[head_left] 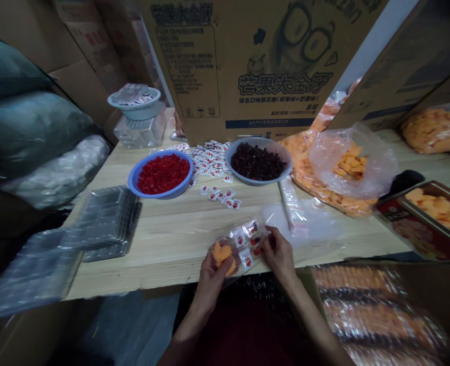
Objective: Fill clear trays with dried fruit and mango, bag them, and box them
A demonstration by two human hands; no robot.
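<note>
A small clear plastic tray (pixel 244 243) sits at the near edge of the wooden table (pixel 171 239), held between both hands. It holds orange pieces at its left end, small white-and-red sachets in the middle, and red bits at the right. My left hand (pixel 213 272) grips the tray's left end, its fingers curled round the orange pieces. My right hand (pixel 279 254) grips the right end with its fingers closed on the rim.
A blue bowl of red pieces (pixel 160 174), a bowl of dark pieces (pixel 258 161), loose sachets (pixel 213 165), bags of orange pieces (pixel 347 165), a stack of empty clear trays (pixel 106 221), large cartons (pixel 248 66) behind, filled trays (pixel 373 310) at lower right.
</note>
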